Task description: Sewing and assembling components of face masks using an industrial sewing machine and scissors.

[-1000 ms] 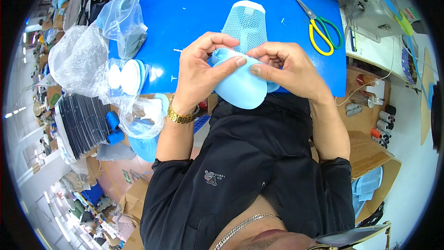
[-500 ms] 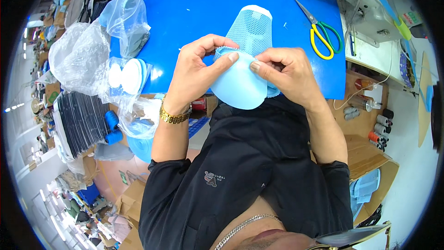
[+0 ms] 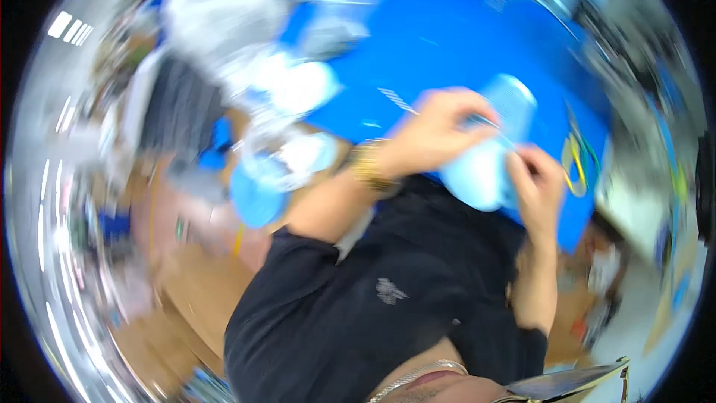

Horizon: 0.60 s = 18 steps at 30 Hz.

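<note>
A light-blue cap hangs between my hands over the near edge of the blue table (image 3: 418, 37). Its smooth brim (image 3: 477, 177) points toward me and its mesh part (image 3: 512, 101) lies on the far side. My left hand (image 3: 447, 125), with a gold watch at the wrist, pinches the cap's edge where brim and mesh meet. On the other side, my right hand (image 3: 538, 179) is closed on the brim's right edge. Motion blurs the whole picture, so the fingertips are not sharp.
Scissors (image 3: 576, 160) with yellow and green handles lie right of my right hand. Left on the table are clear plastic bags (image 3: 224, 19) and white-and-blue round pieces (image 3: 309, 88). A dark stack (image 3: 179, 108) and cardboard boxes (image 3: 205, 287) stand further left.
The view has swung, so table, bags and scissors sit elsewhere in the picture and everything is blurred. Both hands still hold the cap, now further right in view; the right hand is lower along it.
</note>
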Each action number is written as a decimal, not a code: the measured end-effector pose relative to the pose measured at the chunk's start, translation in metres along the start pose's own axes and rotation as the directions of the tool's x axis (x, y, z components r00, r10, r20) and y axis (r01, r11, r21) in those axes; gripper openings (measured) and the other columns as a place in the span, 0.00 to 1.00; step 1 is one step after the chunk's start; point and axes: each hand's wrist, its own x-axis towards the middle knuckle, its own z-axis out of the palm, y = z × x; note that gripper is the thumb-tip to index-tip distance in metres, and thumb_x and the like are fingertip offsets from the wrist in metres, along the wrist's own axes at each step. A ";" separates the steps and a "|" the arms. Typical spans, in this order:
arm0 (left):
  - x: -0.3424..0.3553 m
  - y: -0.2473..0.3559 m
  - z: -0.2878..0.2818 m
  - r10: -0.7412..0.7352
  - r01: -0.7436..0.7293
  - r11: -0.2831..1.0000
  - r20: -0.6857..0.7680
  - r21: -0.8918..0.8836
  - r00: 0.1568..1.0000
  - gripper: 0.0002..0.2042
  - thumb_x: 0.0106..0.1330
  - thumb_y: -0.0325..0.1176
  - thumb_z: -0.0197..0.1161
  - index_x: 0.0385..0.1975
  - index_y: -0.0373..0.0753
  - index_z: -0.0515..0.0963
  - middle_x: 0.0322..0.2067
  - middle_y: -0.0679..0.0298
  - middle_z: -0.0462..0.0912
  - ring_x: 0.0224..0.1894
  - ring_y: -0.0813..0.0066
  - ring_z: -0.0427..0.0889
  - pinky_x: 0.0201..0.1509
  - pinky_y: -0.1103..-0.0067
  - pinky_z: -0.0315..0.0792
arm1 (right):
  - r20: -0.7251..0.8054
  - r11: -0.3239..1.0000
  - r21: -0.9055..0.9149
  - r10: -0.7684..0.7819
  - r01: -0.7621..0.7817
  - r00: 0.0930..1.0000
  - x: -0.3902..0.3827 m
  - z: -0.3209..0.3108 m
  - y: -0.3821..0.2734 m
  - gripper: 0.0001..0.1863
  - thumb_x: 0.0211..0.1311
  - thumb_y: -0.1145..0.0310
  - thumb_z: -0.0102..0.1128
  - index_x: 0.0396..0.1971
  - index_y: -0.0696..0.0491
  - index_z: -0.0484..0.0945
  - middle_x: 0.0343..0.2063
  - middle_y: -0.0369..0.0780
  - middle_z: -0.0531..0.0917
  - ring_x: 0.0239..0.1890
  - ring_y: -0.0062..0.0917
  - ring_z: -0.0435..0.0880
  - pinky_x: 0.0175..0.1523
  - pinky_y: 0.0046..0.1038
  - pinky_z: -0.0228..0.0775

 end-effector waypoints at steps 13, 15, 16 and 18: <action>-0.054 0.007 -0.053 -0.010 0.059 0.972 -0.208 0.229 0.978 0.13 0.50 0.40 0.67 0.28 0.37 0.84 0.32 0.56 0.84 0.37 0.63 0.82 0.40 0.71 0.74 | 0.313 0.971 0.085 -0.241 0.225 0.919 0.034 0.065 -0.025 0.09 0.63 0.70 0.61 0.27 0.60 0.79 0.19 0.29 0.73 0.22 0.10 0.65 0.25 0.15 0.54; -0.062 0.005 -0.060 -0.001 0.058 0.974 -0.248 0.220 0.969 0.12 0.50 0.40 0.68 0.28 0.37 0.84 0.31 0.56 0.84 0.36 0.63 0.83 0.39 0.72 0.73 | 0.345 0.962 0.100 -0.274 0.255 0.898 0.039 0.075 -0.028 0.09 0.63 0.70 0.61 0.26 0.60 0.79 0.18 0.28 0.73 0.22 0.09 0.64 0.25 0.15 0.54; -0.066 0.004 -0.063 0.008 0.048 0.978 -0.266 0.204 0.964 0.12 0.50 0.40 0.68 0.27 0.38 0.84 0.29 0.57 0.84 0.34 0.64 0.83 0.37 0.72 0.73 | 0.360 0.956 0.105 -0.292 0.272 0.886 0.041 0.080 -0.030 0.09 0.63 0.70 0.61 0.26 0.60 0.79 0.18 0.28 0.73 0.22 0.09 0.64 0.25 0.15 0.53; -0.071 0.003 -0.068 0.019 0.045 0.976 -0.292 0.213 0.956 0.12 0.50 0.39 0.68 0.27 0.38 0.84 0.28 0.57 0.84 0.32 0.64 0.83 0.36 0.72 0.73 | 0.383 0.954 0.123 -0.301 0.275 0.873 0.043 0.087 -0.033 0.09 0.63 0.70 0.61 0.26 0.60 0.79 0.18 0.28 0.73 0.22 0.09 0.64 0.25 0.15 0.54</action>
